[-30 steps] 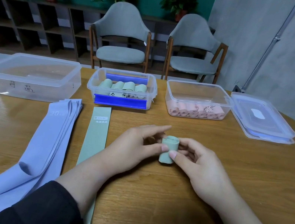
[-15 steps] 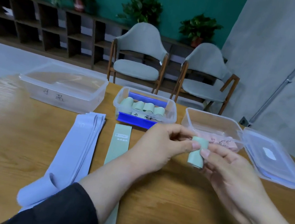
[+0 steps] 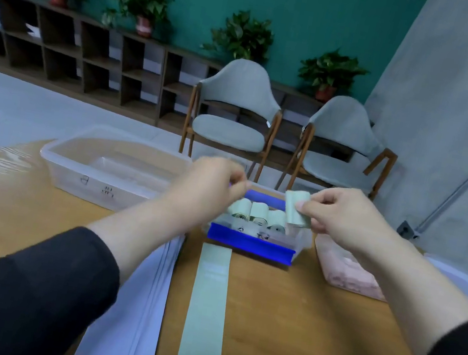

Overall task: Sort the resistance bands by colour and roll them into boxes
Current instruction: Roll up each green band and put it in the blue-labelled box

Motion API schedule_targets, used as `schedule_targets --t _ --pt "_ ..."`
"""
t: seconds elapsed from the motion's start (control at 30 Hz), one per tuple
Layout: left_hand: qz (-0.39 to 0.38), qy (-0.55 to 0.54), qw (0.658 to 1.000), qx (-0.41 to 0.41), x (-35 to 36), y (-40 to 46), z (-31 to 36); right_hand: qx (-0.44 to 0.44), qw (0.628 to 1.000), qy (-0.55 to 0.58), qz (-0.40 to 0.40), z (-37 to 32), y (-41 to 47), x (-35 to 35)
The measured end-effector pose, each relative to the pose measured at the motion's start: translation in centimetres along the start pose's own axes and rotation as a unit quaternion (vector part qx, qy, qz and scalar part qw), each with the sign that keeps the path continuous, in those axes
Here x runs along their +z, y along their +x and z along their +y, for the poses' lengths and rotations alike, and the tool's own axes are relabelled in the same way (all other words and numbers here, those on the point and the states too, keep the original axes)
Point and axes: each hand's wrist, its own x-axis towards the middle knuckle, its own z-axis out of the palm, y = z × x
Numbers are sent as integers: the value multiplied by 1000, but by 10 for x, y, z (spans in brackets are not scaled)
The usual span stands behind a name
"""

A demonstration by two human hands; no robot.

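Lying nearest on the worktop (image 3: 309, 329), a flat green band (image 3: 206, 312) runs lengthwise toward the boxes, unrolled; just left of it a stack of lilac bands (image 3: 142, 310) is partly under the left sleeve. Both look thin, limp and light: likely easy to lift by an end, prone to flop. Beyond them sits the middle box (image 3: 249, 243), clear with blue trim, three green rolls (image 3: 257, 214) side by side inside. Right hand (image 3: 340, 220) hovers over the box's right end, fingers (image 3: 307, 213) curled, thumb and fingertips pinching the rolled green band (image 3: 295, 209) across its sides. Roll is soft and springy by the look of it; my guess is it will loosen if the pinch eases, so hold across the coil with the free tail trapped, not by the ends. The fabric probably offers fair grip and nothing fragile. Left hand (image 3: 213, 183) hangs over the box's left rim, fingers curled loosely; motion blur, cannot tell if it holds anything. Left of that, an empty-looking clear box (image 3: 110, 169) with handwriting on its wall. Right, a box of pink rolls (image 3: 346, 276), mostly hidden by the right forearm. Farther back: two grey chairs (image 3: 233, 115), shelving, potted plants.
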Motion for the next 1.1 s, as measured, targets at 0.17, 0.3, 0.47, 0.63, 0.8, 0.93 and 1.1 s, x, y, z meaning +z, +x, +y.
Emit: schedule_targets --t 0.17,0.3,0.47,0.63,0.8,0.93,1.1 --pt "-14 46 991 124 44 -6 -44 55 967 -239 -64 -7 50 27" --pt "46 48 983 171 56 -9 -56 73 934 -343 -69 -3 73 46" --pt "45 39 981 185 58 -7 -59 65 880 -464 -77 -9 79 59" --pt "50 17 980 191 61 -9 -64 79 869 -475 -112 -13 74 71" --pt "55 17 980 190 63 -8 -63 101 865 -474 -129 -15 69 72" --pt "55 17 980 192 63 -8 -64 109 874 -457 -126 -16 67 75" --pt "60 6 980 191 64 -8 -66 132 868 -455 -148 -12 73 79"
